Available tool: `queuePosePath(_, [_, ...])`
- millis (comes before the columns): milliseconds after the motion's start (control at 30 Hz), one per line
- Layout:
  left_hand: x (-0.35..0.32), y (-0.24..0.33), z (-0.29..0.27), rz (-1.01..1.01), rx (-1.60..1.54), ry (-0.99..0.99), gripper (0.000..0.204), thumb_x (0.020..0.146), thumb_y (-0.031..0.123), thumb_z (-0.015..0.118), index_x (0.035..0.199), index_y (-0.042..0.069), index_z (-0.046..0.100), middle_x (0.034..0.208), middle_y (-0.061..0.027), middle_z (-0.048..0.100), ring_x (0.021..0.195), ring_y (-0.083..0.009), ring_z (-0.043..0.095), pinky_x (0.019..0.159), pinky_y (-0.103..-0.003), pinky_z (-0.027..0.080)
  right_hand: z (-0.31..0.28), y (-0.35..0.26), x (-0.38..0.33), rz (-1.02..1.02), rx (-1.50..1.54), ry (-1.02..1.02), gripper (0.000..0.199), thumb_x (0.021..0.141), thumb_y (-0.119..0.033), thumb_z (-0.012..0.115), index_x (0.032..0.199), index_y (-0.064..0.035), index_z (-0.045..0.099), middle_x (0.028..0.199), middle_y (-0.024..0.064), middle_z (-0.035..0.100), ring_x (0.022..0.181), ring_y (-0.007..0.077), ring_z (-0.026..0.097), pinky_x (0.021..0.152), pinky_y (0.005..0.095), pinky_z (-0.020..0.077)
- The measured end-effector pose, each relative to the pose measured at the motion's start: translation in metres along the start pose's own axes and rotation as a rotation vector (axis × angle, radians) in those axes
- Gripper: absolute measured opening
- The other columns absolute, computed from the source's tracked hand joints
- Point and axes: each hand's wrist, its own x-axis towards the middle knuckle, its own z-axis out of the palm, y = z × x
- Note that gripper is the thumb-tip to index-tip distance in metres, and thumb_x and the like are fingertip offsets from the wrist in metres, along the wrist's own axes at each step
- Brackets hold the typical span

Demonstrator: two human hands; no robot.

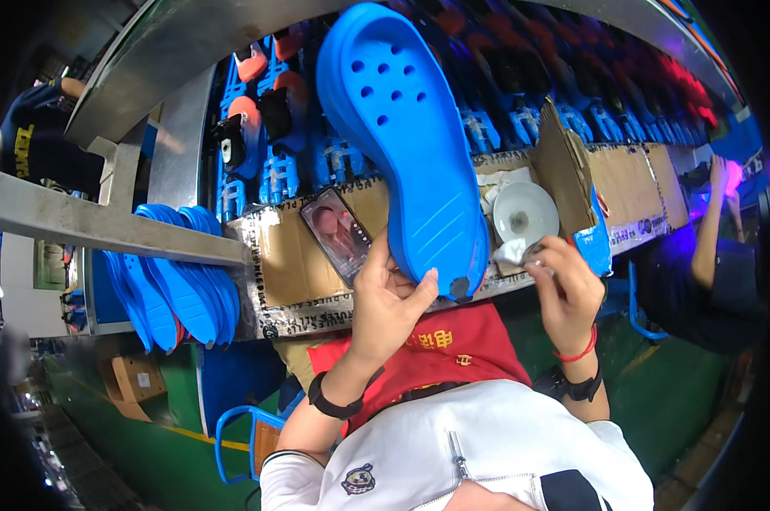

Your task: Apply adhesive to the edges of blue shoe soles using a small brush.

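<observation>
My left hand (385, 300) grips the near end of a large blue shoe sole (432, 183), thumb on top and fingers beneath. Held up and tilted, the sole has several round holes at its far end and a small dark patch at its near tip. To the right, my right hand (569, 288) pinches a crumpled white wad (512, 250) between thumb and fingers, beside the near rim of a white bowl (545, 204). A little greyish matter lies in the bowl. Whether anything else sits in the right fingertips is too small to tell.
A phone (337, 234) lies on the taped cardboard bench top (283, 268). Several blue soles (176, 294) are stacked at left under a metal bar (104, 217). An upright cardboard flap (568, 170) stands by the bowl. Behind are rows of blue fixtures; another person's arm (710, 226) is far right.
</observation>
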Motion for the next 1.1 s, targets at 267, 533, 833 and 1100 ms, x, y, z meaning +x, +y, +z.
queuePosePath(267, [-0.006,-0.002,0.008,0.15,0.178,0.046,0.06,0.084,-0.003,0.064,0.137,-0.006,0.035,0.113,-0.0154,0.06,0.097,-0.0184,0.064,0.081,-0.03,0.056,0.018,-0.017,-0.005,-0.214,0.025,-0.08,0.02,0.069,0.002,0.076,0.085,0.0001,0.064,0.09,0.0156,0.066,0.06,0.0245,0.065,0.05,0.0289,0.0499])
queuePosePath(533, [-0.01,-0.005,0.008,0.155,0.231,0.041,0.059,0.083,-0.003,0.065,0.135,-0.006,0.038,0.111,-0.0148,0.061,0.093,-0.0181,0.065,0.078,-0.029,0.056,0.016,-0.014,-0.007,-0.255,0.032,-0.105,0.023,0.066,0.0,0.077,0.086,-0.0003,0.065,0.091,0.0154,0.067,0.059,0.0227,0.064,0.048,0.0281,0.0485])
queuePosePath(833, [-0.011,-0.005,0.009,0.177,0.227,0.032,0.059,0.083,-0.001,0.065,0.136,-0.006,0.038,0.111,-0.0165,0.061,0.094,-0.0204,0.066,0.079,-0.031,0.056,0.01,0.001,-0.006,-0.548,-0.19,-0.121,0.025,0.063,-0.006,0.068,0.088,-0.0033,0.068,0.094,0.0145,0.068,0.055,0.0125,0.059,0.045,0.0229,0.0437])
queuePosePath(1100, [-0.012,-0.003,0.009,0.169,0.286,0.015,0.061,0.083,-0.001,0.066,0.137,-0.006,0.038,0.11,-0.0168,0.063,0.094,-0.0205,0.067,0.079,-0.031,0.056,0.006,0.002,-0.008,-0.514,-0.221,-0.132,0.024,0.064,-0.004,0.07,0.087,-0.0031,0.068,0.094,0.0162,0.068,0.057,0.014,0.061,0.046,0.0224,0.0439])
